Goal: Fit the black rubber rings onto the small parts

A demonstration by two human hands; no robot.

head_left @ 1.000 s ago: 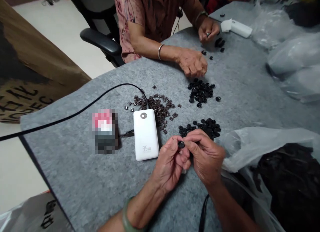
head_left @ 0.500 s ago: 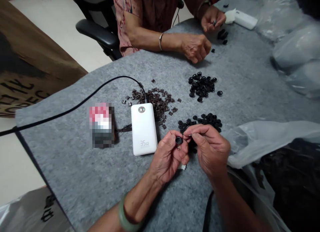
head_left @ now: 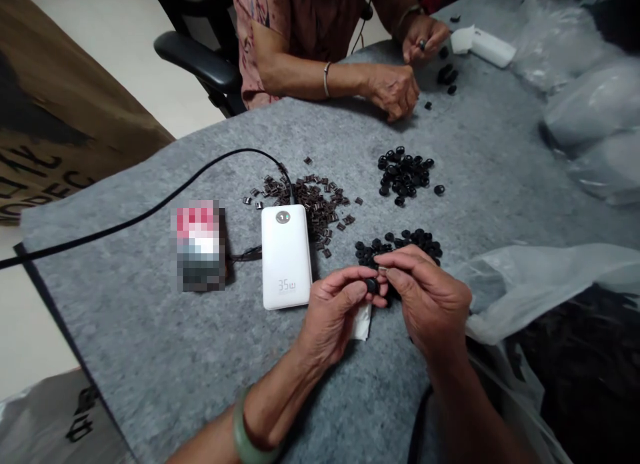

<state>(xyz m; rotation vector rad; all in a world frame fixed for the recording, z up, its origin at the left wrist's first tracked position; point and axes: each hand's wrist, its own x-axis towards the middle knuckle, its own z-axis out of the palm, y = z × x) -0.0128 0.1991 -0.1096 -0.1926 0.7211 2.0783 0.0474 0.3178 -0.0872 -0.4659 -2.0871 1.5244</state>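
The left hand [head_left: 333, 314] is closed, gripping a small black plastic ring [head_left: 371, 285] between thumb and fingers. The right hand [head_left: 430, 304] is closed in a pinch on a small metal piece [head_left: 383, 269], held against the ring's upper edge; its exact form is too small to determine. Both hands sit directly above a pile of black rings [head_left: 397, 249] on the grey felt bench [head_left: 105, 317]. A second pile of black rings [head_left: 404, 174] lies farther along. A white power bank [head_left: 286, 257] stands just left of the hands, beside a heap of dark metal clips [head_left: 315, 214]. A co-worker's hands [head_left: 395, 91] work across the bench, the right one pinching a small item.
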